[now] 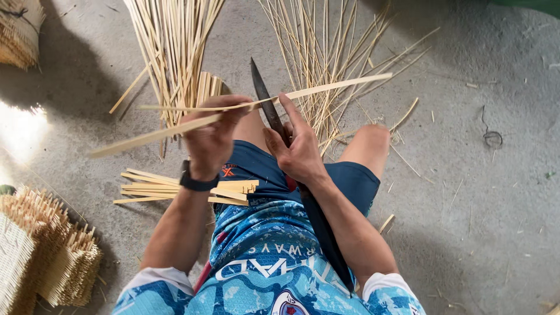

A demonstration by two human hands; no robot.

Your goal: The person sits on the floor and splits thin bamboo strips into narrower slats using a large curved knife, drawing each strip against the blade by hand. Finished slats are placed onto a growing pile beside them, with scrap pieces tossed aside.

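Observation:
I sit on a concrete floor with my knees apart. My left hand (211, 139) grips a long pale bamboo strip (146, 136) that runs from lower left to upper right across my lap. My right hand (297, 146) is closed on a long dark knife (263, 96), its blade pointing away from me, and the forefinger rests on the strip. The blade meets the strip between my hands, where the strip parts into two thin layers (344, 85). A black watch sits on my left wrist.
Bundles of thin bamboo slivers (175, 41) fan out on the floor ahead of my knees. A short stack of cut strips (153, 185) lies by my left thigh. Woven bamboo pieces (52, 256) sit at the lower left. A wire scrap (493, 137) lies at right.

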